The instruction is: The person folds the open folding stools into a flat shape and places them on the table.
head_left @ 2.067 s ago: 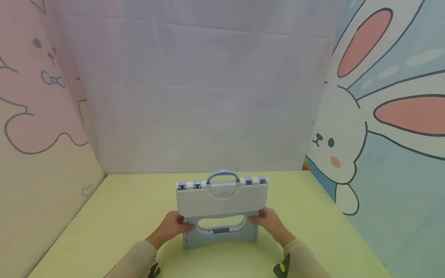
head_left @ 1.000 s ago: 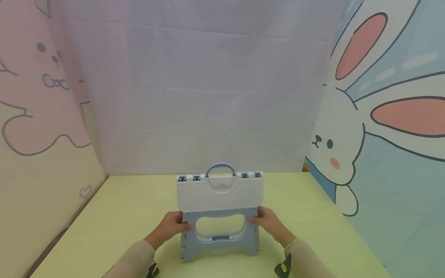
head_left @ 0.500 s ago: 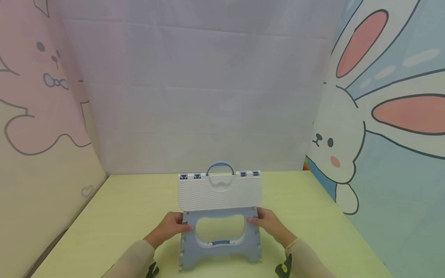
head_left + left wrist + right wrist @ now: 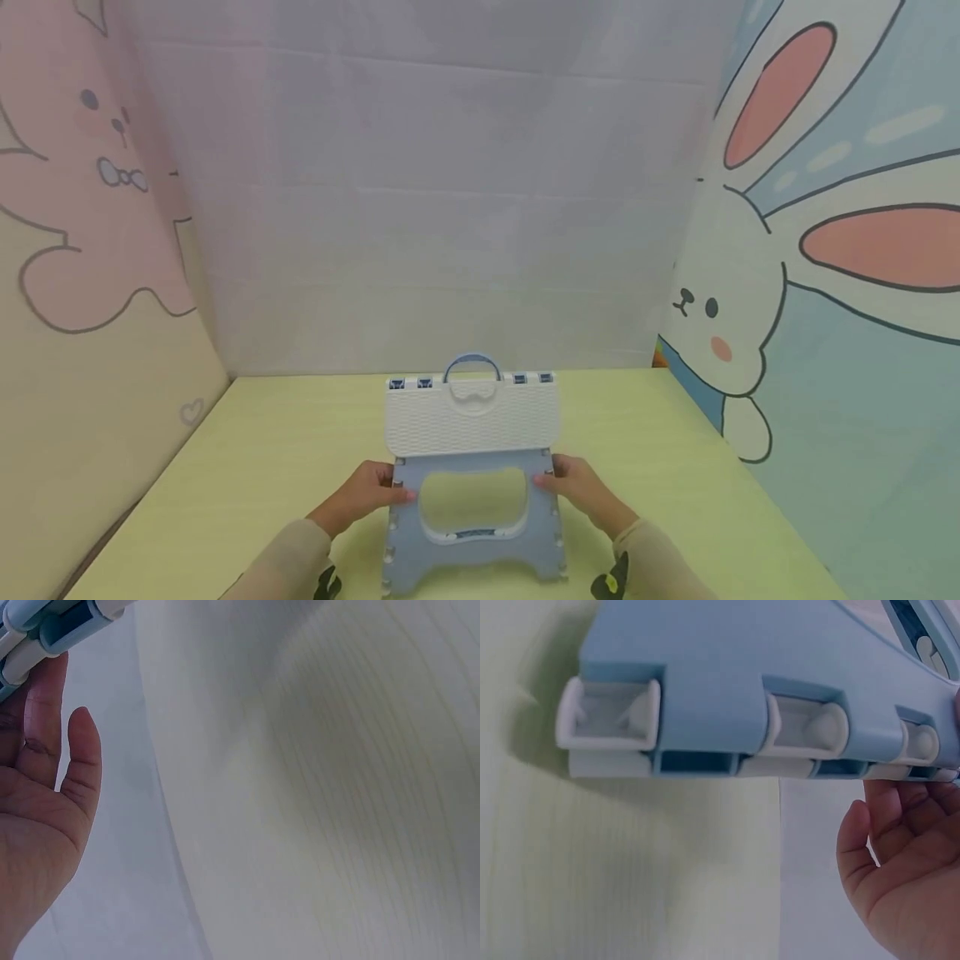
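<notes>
A folding step stool in blue and white is held up in front of me in the head view, folded flat. Its white textured seat panel is on the far side, with a blue carry handle above. The light-blue leg panel has a large oval opening. My left hand grips its left edge, thumb on the near face. On the opposite edge my right hand grips likewise. The left wrist view catches only a corner of the stool; the right wrist view shows its hinged side.
A pale yellow table lies beneath the stool. A plain white sheet hangs behind the table. Printed cloths stand at either side, one with a pink animal, the other with a white rabbit.
The stool has tilted: its leg panel shows taller and its lower edge sits nearer me. The seat's woven texture has come into clearer view. Both hands keep nearly the same places and grip.
</notes>
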`<action>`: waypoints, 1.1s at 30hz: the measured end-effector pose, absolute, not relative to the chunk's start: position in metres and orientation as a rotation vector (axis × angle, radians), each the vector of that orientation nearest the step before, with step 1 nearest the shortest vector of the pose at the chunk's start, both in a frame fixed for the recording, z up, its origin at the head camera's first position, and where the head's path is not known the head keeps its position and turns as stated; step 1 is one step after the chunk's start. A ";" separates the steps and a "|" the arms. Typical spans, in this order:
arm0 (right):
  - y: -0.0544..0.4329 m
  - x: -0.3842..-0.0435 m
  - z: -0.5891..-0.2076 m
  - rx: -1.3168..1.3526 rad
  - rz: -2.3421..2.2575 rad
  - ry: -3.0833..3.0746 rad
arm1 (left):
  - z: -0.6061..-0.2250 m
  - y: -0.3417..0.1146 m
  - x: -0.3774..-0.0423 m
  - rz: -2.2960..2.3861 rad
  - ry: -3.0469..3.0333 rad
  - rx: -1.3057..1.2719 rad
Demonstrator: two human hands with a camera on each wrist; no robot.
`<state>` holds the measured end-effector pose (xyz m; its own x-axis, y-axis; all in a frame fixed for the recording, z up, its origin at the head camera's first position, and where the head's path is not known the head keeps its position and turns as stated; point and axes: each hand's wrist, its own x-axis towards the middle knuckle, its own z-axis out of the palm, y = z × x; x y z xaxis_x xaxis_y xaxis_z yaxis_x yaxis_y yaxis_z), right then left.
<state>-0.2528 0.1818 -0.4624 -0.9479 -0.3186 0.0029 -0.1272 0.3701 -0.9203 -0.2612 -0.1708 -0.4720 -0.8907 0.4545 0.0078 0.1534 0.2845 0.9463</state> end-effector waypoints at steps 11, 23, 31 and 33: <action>0.184 -0.252 -0.464 -0.451 -1.573 2.448 | -0.474 -0.175 -0.263 1.557 2.290 0.591; 0.187 -0.252 -0.464 -0.473 -1.497 2.449 | -0.475 -0.174 -0.264 1.509 2.274 0.620; 0.189 -0.252 -0.461 -0.444 -1.453 2.457 | -0.470 -0.173 -0.262 1.499 2.276 0.599; 0.189 -0.251 -0.461 -0.438 -1.445 2.463 | -0.471 -0.174 -0.262 1.494 2.274 0.594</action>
<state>-0.2515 0.1885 -0.4606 -0.9232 -0.3790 -0.0637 -0.1293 0.4625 -0.8771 -0.2619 -0.1736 -0.4706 -0.8488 0.5248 -0.0635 0.1502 0.3546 0.9229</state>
